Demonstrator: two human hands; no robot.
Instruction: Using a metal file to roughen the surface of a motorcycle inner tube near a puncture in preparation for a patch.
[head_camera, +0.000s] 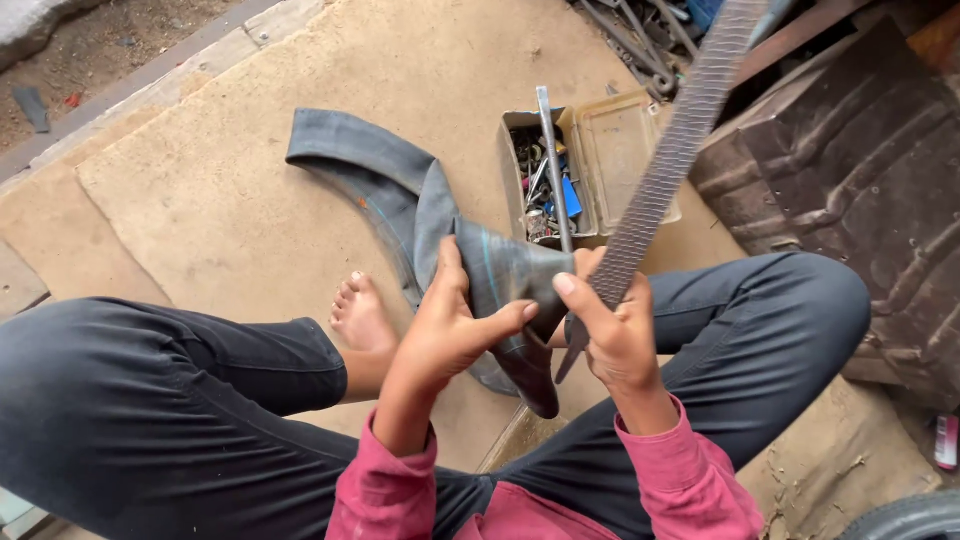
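Left hand (450, 330) clamps a fold of the black rubber inner tube (420, 210) while the right hand (620, 335) holds a long coarse metal rasp (670, 160) against it.

The left grip is pressed together, thumb across the folded rubber, fingers behind it; the right grip is wrapped round the rasp's lower end, thumb up along the blade, which slants away up and to the right. By the look of it this is the roughening step, and the next stroke calls for the fold held taut with the thumb out of the teeth. The tube trails leftward over the tan mat (200, 200), past a bare foot (362, 315). Room is tight: crossed legs hem both sides, an open box of small tools (590, 170) sits just beyond the hands, and a dark ribbed metal panel (860, 180) crowds the right.
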